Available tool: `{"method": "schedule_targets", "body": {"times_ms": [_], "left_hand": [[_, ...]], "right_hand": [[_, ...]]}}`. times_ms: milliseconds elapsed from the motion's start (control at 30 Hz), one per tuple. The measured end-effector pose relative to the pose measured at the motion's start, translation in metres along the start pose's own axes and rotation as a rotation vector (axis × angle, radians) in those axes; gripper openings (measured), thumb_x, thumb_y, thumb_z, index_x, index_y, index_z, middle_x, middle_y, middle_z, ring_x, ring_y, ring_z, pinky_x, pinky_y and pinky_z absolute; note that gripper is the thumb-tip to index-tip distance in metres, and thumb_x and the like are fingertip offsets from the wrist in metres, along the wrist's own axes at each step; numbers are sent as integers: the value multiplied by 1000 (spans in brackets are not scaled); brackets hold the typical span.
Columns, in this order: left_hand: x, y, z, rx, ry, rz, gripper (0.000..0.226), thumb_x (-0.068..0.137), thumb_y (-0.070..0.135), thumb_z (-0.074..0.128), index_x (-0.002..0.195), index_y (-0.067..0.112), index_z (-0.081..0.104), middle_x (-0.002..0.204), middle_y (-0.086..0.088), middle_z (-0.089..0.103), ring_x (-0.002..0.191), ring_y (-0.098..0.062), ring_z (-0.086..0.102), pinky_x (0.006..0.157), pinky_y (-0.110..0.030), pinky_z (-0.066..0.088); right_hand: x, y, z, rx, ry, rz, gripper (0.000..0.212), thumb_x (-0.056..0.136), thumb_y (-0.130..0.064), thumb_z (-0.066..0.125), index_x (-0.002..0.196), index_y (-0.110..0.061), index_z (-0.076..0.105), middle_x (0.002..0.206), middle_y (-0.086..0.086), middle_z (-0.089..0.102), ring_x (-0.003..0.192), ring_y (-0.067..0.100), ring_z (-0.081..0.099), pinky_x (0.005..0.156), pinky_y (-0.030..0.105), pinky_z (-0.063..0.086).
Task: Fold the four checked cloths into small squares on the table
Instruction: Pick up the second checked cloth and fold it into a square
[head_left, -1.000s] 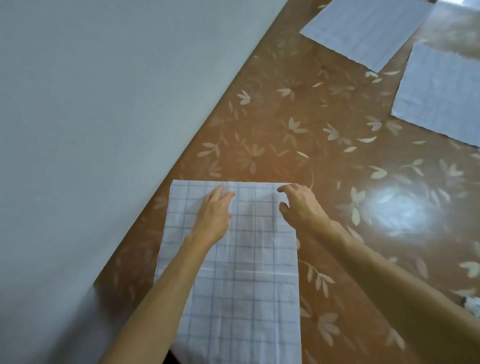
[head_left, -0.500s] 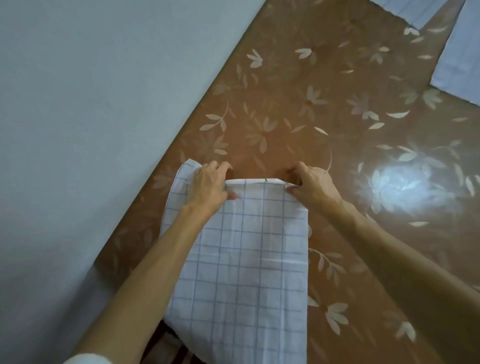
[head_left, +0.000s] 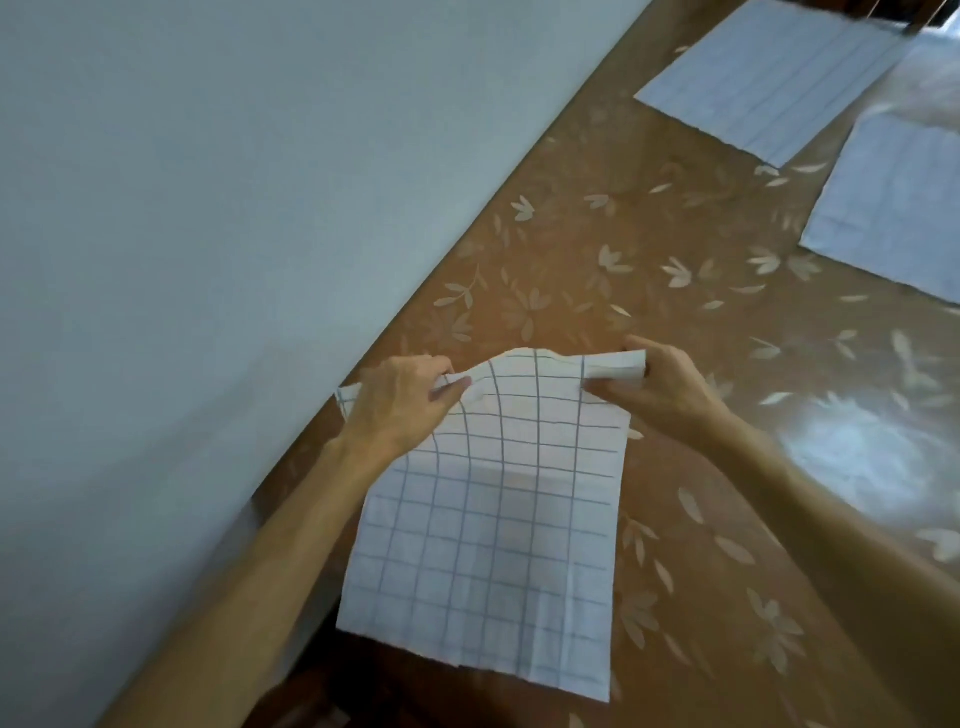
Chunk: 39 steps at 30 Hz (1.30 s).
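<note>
A white cloth with a blue check (head_left: 493, 530) lies lengthwise on the brown flowered table (head_left: 597, 249), its near end over the table's front edge. My left hand (head_left: 400, 410) pinches the cloth's far left corner. My right hand (head_left: 660, 389) pinches the far right corner. The far edge is lifted off the table and bulges up between the two hands. Two more checked cloths lie flat farther off: one at the far end (head_left: 769, 88), one at the right edge of view (head_left: 893, 208).
A pale grey wall (head_left: 208, 208) runs along the table's left side, close to my left hand. Glare from a light marks the tabletop at the right (head_left: 862, 441).
Both hands went from resting flat on the cloth's far end to gripping its two far corners, and they have raised that edge off the table.
</note>
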<state>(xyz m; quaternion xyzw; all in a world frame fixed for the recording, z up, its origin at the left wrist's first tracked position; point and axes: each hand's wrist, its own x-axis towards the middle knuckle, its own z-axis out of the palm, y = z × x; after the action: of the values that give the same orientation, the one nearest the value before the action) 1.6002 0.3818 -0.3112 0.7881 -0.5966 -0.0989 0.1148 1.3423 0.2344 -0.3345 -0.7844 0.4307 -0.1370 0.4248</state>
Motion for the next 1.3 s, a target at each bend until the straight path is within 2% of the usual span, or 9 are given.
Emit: {"method": "schedule_targets", "body": {"times_ms": [100, 300, 467, 700, 800, 967, 1033, 1167, 1300], "left_hand": [[-24, 32, -39, -88, 57, -53, 40, 98, 41, 59, 72, 11, 59, 65, -3, 61, 58, -20, 52, 54, -25, 39], [-68, 97, -116, -263, 160, -170, 47, 98, 34, 62, 56, 15, 52, 52, -2, 47, 52, -16, 40, 53, -28, 32], [-103, 145, -169, -485, 245, -237, 19, 95, 25, 65, 111, 22, 75, 85, -1, 77, 80, -17, 73, 79, -37, 61], [-145, 209, -223, -830, 330, -265, 20, 97, 6, 57, 104, 10, 75, 82, -7, 75, 60, -17, 74, 53, -27, 58], [-152, 229, -233, -973, 384, -270, 18, 99, 9, 58, 105, 1, 73, 79, -5, 75, 64, -19, 75, 61, -30, 61], [-165, 266, -234, -1068, 425, -205, 18, 97, 11, 62, 102, -2, 74, 94, -15, 79, 82, -24, 78, 70, -31, 64], [-170, 276, -234, -1094, 438, -193, 17, 96, 11, 63, 100, -2, 74, 96, -18, 78, 85, -26, 78, 74, -34, 65], [-182, 285, -237, -1036, 450, -156, 17, 94, 7, 62, 104, 1, 74, 98, -17, 77, 86, -25, 78, 77, -34, 64], [-193, 281, -241, -842, 482, -70, 22, 86, 12, 76, 108, 11, 75, 97, -9, 78, 85, -17, 77, 76, -30, 63]], "right_hand": [[-28, -27, -18, 70, 54, -94, 30, 81, -34, 79, 81, -9, 62, 74, 10, 63, 61, 17, 51, 54, 31, 40], [-89, -86, -54, 172, 170, -342, 15, 85, -33, 76, 85, -20, 69, 73, -3, 66, 61, 10, 57, 55, 21, 44], [-140, -133, -82, 198, 245, -542, 17, 87, -26, 75, 99, -15, 74, 91, -4, 71, 80, 9, 66, 66, 24, 53], [-209, -170, -111, 282, 225, -699, 24, 90, -21, 72, 113, -18, 72, 104, -16, 72, 92, 0, 68, 71, 9, 50], [-234, -175, -115, 325, 190, -659, 24, 94, -35, 63, 115, -23, 68, 106, -20, 70, 94, -3, 67, 72, 10, 50], [-273, -179, -121, 456, -29, -633, 64, 80, -71, 54, 139, -46, 42, 136, -21, 58, 124, -7, 52, 104, 24, 43], [-280, -180, -124, 438, 34, -627, 64, 81, -63, 65, 138, -42, 45, 128, -22, 62, 119, -6, 57, 97, 18, 46], [-276, -175, -134, 345, 435, -544, 23, 91, -18, 67, 113, -26, 65, 94, -16, 69, 94, 7, 66, 75, 19, 49], [-277, -171, -156, 469, 408, -447, 40, 85, -15, 74, 120, -31, 62, 94, -9, 70, 80, 4, 66, 75, 24, 57]]}}
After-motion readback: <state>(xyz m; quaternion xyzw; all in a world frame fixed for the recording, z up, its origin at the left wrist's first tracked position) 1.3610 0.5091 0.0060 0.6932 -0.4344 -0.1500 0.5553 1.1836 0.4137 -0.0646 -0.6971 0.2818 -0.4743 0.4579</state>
